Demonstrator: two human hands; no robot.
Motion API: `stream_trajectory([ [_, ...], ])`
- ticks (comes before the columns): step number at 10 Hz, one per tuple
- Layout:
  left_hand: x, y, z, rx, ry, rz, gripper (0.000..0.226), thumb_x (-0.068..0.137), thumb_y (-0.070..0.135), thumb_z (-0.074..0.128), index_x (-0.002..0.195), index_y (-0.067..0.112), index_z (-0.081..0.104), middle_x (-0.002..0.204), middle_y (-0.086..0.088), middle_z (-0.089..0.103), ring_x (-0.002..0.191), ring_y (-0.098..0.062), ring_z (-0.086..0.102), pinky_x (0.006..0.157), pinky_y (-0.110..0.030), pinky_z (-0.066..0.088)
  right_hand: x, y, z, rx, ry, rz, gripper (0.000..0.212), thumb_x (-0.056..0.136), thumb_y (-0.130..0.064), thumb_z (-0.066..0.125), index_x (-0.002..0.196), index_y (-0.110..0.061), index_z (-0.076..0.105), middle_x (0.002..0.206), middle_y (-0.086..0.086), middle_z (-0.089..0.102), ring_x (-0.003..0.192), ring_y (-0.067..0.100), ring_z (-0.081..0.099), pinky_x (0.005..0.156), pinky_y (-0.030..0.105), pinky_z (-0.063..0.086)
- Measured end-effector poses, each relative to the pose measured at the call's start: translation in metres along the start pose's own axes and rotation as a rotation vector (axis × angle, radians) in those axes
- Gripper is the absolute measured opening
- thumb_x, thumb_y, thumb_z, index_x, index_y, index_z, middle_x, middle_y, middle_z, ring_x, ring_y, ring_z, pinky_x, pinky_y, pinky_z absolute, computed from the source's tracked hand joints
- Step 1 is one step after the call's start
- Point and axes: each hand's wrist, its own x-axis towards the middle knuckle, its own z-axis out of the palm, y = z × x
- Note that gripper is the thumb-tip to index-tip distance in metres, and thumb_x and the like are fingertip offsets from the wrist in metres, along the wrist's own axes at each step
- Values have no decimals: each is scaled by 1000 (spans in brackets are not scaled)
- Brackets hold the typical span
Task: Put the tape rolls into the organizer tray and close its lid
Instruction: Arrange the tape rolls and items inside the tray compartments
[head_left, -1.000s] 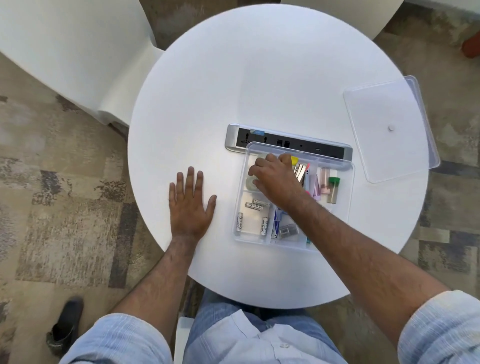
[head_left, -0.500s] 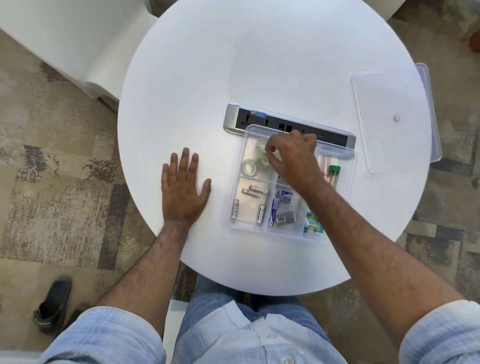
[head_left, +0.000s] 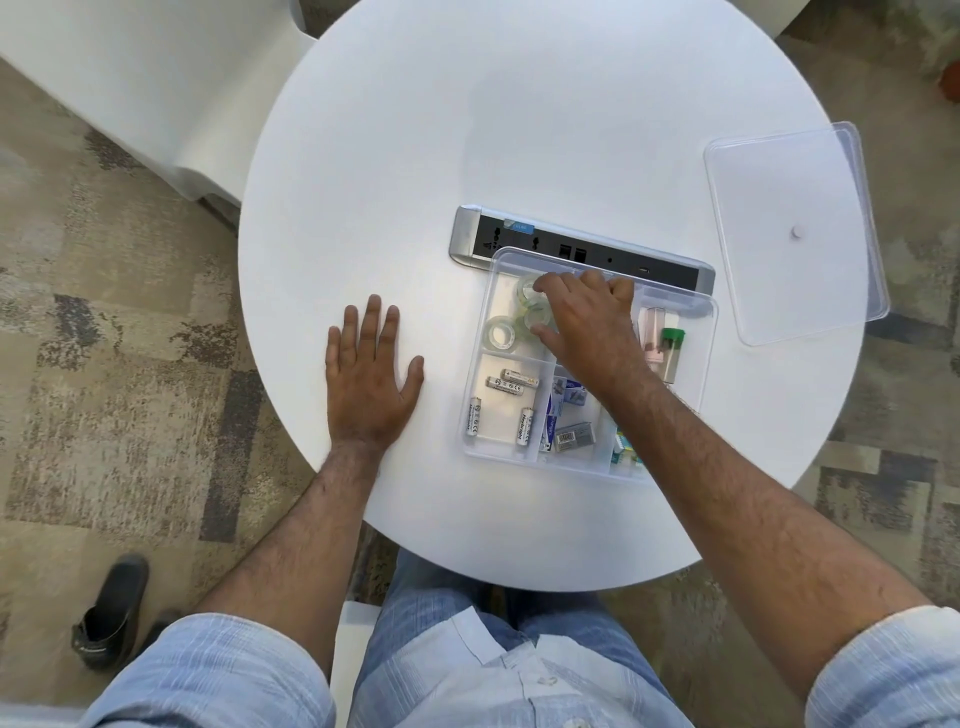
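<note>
Organizer tray (head_left: 701, 364), clear, on white counter (head_left: 467, 156); tape rolls (head_left: 500, 332) in its far-left compartment; right hand (head_left: 587, 322) grip curled over two of them, closure uncertain; left hand (head_left: 371, 379) flat, fingers apart; lid (head_left: 795, 197) overhangs counter edge; risk: a careless reach knocks it off.

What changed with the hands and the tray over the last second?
The right hand moved from mid-tray to the far left compartment of the organizer tray, now resting on the tape rolls. The left hand stayed flat on the table; the lid stayed off.
</note>
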Motion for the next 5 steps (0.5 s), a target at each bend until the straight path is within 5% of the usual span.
stream_trajectory([
  [2, 0, 0, 0, 1, -5, 0, 72, 104, 46, 45, 165, 20, 20, 175, -2, 12, 163, -27, 7, 131, -51, 11, 6, -2, 0, -76, -78, -5, 53, 84, -48, 70, 128, -22, 58, 126, -1, 62, 113, 25, 55, 92, 47, 34],
  [5, 0, 0, 0, -6, -11, 2, 72, 104, 46, 45, 165, 19, 20, 175, -2, 12, 163, -27, 6, 131, -51, 10, 6, 3, -4, -36, -26, 20, 27, 91, -38, 65, 115, -25, 68, 112, -5, 68, 104, 21, 56, 89, 42, 26],
])
